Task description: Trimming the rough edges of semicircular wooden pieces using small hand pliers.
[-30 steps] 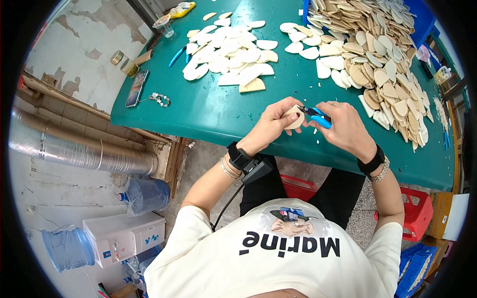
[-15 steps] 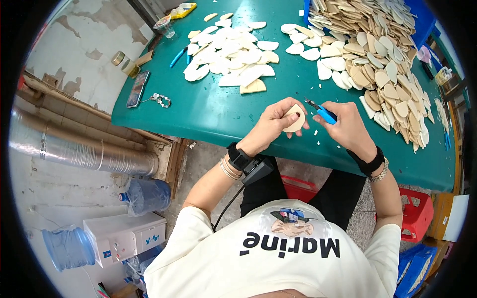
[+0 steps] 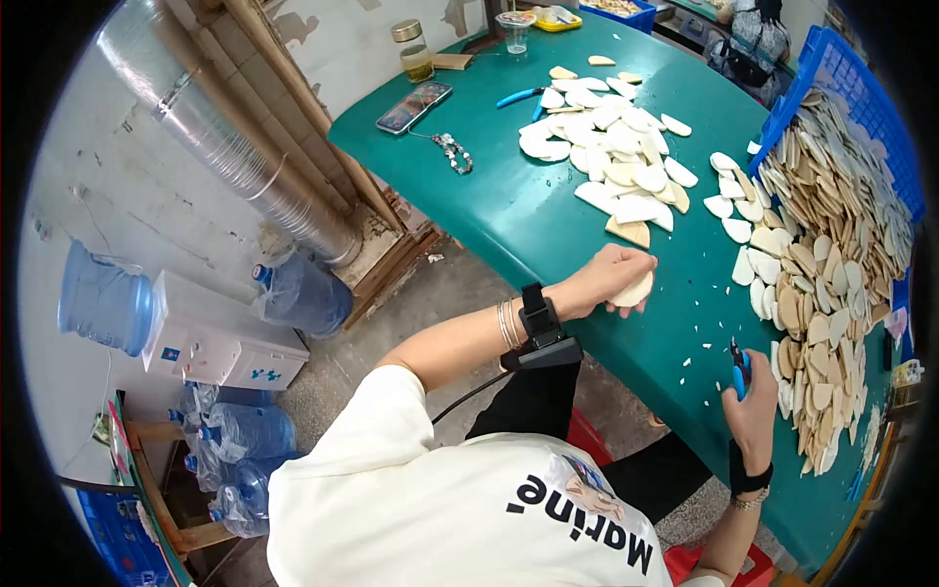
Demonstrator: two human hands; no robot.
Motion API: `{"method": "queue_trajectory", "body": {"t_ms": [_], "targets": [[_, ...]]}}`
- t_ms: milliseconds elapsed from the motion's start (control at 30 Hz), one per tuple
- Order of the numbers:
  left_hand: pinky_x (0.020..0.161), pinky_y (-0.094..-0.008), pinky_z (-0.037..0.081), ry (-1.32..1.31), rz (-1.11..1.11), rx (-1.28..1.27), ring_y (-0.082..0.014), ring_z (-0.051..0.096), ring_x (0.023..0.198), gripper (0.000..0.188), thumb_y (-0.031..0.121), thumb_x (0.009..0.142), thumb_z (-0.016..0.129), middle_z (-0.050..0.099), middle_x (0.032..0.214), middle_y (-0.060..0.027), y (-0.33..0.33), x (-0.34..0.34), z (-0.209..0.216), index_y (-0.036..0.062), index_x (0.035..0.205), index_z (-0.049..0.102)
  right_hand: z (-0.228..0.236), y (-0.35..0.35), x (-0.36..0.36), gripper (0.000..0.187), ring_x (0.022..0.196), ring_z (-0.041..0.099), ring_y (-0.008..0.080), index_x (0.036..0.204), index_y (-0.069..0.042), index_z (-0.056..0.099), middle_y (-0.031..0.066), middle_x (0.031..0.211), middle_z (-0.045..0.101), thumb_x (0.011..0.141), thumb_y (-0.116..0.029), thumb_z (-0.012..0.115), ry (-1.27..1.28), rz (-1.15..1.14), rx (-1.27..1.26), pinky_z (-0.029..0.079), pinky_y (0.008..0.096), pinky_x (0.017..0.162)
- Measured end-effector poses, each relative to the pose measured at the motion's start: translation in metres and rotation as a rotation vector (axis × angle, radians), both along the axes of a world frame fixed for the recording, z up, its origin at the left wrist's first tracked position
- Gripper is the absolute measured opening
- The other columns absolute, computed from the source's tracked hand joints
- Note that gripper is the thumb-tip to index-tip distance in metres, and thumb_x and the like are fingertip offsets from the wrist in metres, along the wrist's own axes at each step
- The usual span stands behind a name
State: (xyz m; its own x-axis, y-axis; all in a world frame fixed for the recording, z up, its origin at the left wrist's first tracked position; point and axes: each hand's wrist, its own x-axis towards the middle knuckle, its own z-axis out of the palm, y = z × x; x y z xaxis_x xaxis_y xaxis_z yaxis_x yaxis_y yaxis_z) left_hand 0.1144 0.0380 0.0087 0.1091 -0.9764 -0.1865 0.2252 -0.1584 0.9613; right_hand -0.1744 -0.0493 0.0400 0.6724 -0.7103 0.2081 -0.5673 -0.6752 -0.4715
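Note:
My left hand (image 3: 608,276) is closed on a pale, flat, rounded slice (image 3: 637,291) over the near edge of the green table (image 3: 509,220). What the slice is made of I cannot tell. My right hand (image 3: 754,409) grips blue-handled nippers (image 3: 740,374), their dark jaws pointing away from me and apart from the slice. Just beyond my left hand lies a loose heap of whitish slices (image 3: 626,147). Beside my right hand spreads a larger pile of tan and cream slices (image 3: 817,284).
A blue crate (image 3: 856,73) backs the large pile. A phone (image 3: 415,107) with a beaded strap (image 3: 453,154), a lidded jar (image 3: 415,61), a clear cup (image 3: 516,37) and another blue-handled tool (image 3: 518,97) lie farther left. Another person (image 3: 751,49) is beyond the table.
My hands have moved apart: the nippers were close to the slice and are now well to its right, nearer the large pile. The whole view has turned.

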Motion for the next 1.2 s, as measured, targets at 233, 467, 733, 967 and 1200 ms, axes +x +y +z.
{"method": "queue_trajectory", "body": {"t_ms": [233, 467, 733, 967, 1200], "targets": [[0.036, -0.0232, 0.027, 0.06, 0.182, 0.052, -0.0096, 0.04, 0.044, 0.035, 0.037, 0.101, 0.038, 0.052, 0.067, -0.0045, 0.011, 0.044, 0.003, 0.0074, 0.088, 0.053, 0.002, -0.006, -0.013, 0.041, 0.083, 0.055, 0.0367, 0.105, 0.005, 0.054, 0.0187, 0.09, 0.055, 0.066, -0.007, 0.057, 0.069, -0.011, -0.111, 0.045, 0.0427, 0.074], [0.038, -0.0223, 0.027, -0.033, 0.195, 0.013, -0.0096, 0.041, 0.046, 0.044, 0.037, 0.103, 0.031, 0.051, 0.067, -0.0056, 0.004, 0.074, 0.006, 0.0033, 0.086, 0.052, 0.007, -0.032, -0.014, 0.038, 0.08, 0.057, 0.0369, 0.103, 0.003, 0.056, 0.0192, 0.086, 0.057, 0.066, -0.009, 0.061, 0.149, 0.004, -0.134, 0.045, 0.0444, 0.071], [0.083, -0.04, 0.059, -0.018, 0.453, -0.188, -0.0415, 0.061, 0.108, 0.074, 0.048, 0.101, 0.036, 0.015, 0.153, -0.0287, 0.008, 0.088, 0.029, 0.0054, 0.151, 0.001, -0.002, -0.135, 0.037, 0.03, 0.08, 0.061, 0.0392, 0.099, 0.002, 0.059, 0.0213, 0.087, 0.063, 0.072, -0.009, 0.061, 0.167, -0.07, -0.421, 0.048, 0.0468, 0.072], [0.076, -0.0368, 0.059, -0.168, 0.554, -0.157, -0.0326, 0.064, 0.102, 0.064, 0.046, 0.101, 0.038, 0.038, 0.143, -0.0233, 0.036, 0.075, 0.025, 0.0021, 0.146, 0.025, -0.031, -0.178, 0.065, 0.022, 0.095, 0.061, 0.0336, 0.095, 0.0, 0.062, 0.0191, 0.093, 0.066, 0.074, -0.008, 0.062, 0.402, -0.116, -0.618, 0.047, 0.0476, 0.076], [0.072, -0.0306, 0.056, -0.229, 0.304, -0.172, -0.0194, 0.065, 0.088, 0.048, 0.041, 0.1, 0.041, 0.064, 0.113, -0.0144, 0.035, 0.052, 0.024, -0.0003, 0.116, 0.06, -0.011, -0.151, 0.056, 0.019, 0.075, 0.064, 0.0331, 0.09, -0.002, 0.062, 0.0171, 0.08, 0.066, 0.079, -0.016, 0.067, 0.128, -0.323, -0.604, 0.05, 0.0416, 0.064]]}}
